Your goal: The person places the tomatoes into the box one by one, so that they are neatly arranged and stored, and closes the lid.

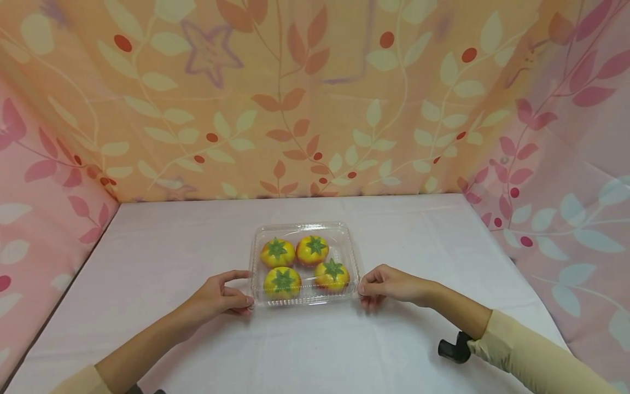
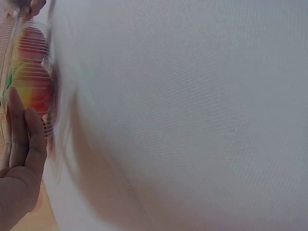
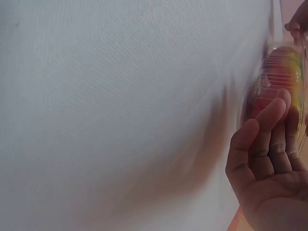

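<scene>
A clear plastic container (image 1: 307,298) lies on the white table, with its lid down over several round yellow-and-red fruits (image 1: 278,253), each with a green star-shaped top. My left hand (image 1: 221,295) holds the near left corner between thumb and fingers. At the near right corner, my right hand (image 1: 386,284) pinches the rim. In the left wrist view the left fingers (image 2: 20,144) lie along the ribbed side wall. The right wrist view has the right hand (image 3: 269,163) bent beside the container (image 3: 279,72), its exact contact partly hidden.
A white cloth covers the table (image 1: 162,235). Behind it hangs an orange leaf-patterned curtain (image 1: 305,109), with pink patterned cloth (image 1: 566,164) at both sides. A black object (image 1: 455,348) hangs at the right sleeve.
</scene>
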A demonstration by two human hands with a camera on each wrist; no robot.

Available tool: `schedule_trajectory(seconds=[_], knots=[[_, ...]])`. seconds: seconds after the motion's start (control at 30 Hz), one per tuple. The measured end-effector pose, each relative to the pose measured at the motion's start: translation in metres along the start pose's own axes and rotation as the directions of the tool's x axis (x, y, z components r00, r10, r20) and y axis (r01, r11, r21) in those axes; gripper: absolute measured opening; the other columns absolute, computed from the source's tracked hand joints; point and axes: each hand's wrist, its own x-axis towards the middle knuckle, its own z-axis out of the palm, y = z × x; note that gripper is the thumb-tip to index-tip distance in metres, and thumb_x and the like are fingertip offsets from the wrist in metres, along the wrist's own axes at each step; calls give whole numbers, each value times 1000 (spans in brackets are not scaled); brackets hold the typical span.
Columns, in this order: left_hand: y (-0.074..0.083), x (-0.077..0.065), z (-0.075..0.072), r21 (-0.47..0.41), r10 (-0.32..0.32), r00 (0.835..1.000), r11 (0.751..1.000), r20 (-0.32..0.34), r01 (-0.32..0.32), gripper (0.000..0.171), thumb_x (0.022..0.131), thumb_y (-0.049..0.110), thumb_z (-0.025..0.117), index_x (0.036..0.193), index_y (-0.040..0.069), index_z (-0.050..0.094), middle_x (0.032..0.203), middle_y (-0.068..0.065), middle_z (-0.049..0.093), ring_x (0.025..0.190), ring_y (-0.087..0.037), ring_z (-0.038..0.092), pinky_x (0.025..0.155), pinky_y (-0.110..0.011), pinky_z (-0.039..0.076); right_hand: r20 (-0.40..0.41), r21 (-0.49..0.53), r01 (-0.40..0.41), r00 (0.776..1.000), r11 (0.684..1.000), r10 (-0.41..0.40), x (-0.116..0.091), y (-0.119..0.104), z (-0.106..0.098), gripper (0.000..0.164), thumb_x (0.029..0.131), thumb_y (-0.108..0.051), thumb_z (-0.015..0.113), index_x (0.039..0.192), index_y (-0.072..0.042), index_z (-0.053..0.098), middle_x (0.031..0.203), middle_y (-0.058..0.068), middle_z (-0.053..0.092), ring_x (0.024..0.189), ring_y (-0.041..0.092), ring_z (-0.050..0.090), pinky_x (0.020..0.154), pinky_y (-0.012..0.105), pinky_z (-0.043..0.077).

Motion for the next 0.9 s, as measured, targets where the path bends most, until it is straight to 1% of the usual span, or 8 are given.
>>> schedule_trajectory(seconds=[0.13, 0.37, 0.53, 0.67, 0.8, 0.9], knots=[[0, 0, 0, 0, 10, 1000, 1000, 2, -10, 74, 88, 13, 75, 148, -3, 34, 92, -21, 73, 86, -30, 72, 84, -39, 58, 4, 13, 2, 1000, 1000, -2, 0, 0, 1, 34, 100, -21, 59, 101, 12, 68, 90, 25, 70, 76, 20, 64, 77, 37, 56], [3, 2, 2, 3, 19, 1000, 1000, 5, -19, 74, 88, 9, 73, 147, -7, 32, 89, -18, 74, 86, -27, 72, 84, -37, 58, 7, 8, 5, 1000, 1000, -5, 1, 0, 2, 34, 100, -20, 59, 98, 13, 66, 87, 23, 70, 75, 19, 62, 75, 36, 56], [5, 3, 3, -6, 28, 1000, 1000, 6, -28, 74, 88, 5, 72, 147, -9, 31, 90, -20, 74, 84, -26, 73, 83, -37, 58, 10, 19, 7, 1000, 1000, -7, 1, 1, 2, 33, 101, -18, 57, 98, 14, 66, 87, 22, 69, 75, 18, 61, 73, 32, 55], [6, 5, 2, -19, 40, 999, 999, 18, -40, 74, 88, 3, 70, 147, -11, 28, 91, -22, 73, 81, -24, 72, 82, -37, 58, 12, 29, 9, 1000, 1000, -10, 2, 2, 1, 29, 101, -15, 56, 96, 12, 67, 86, 21, 70, 74, 17, 60, 72, 30, 55], [7, 5, 2, -16, 34, 999, 999, 18, -33, 74, 88, 3, 70, 147, -10, 28, 90, -20, 73, 80, -22, 72, 81, -35, 58, 15, 38, 15, 1000, 999, -15, 3, 3, 1, 25, 100, -15, 57, 94, 7, 69, 87, 21, 70, 74, 17, 60, 72, 30, 55], [7, 6, 2, -21, 30, 999, 999, 20, -29, 74, 88, 3, 70, 148, -10, 28, 89, -20, 73, 80, -22, 72, 81, -35, 58, 15, 43, 26, 1000, 999, -27, 3, 4, 1, 26, 100, -15, 58, 95, 8, 68, 87, 21, 70, 74, 17, 60, 72, 30, 55]])
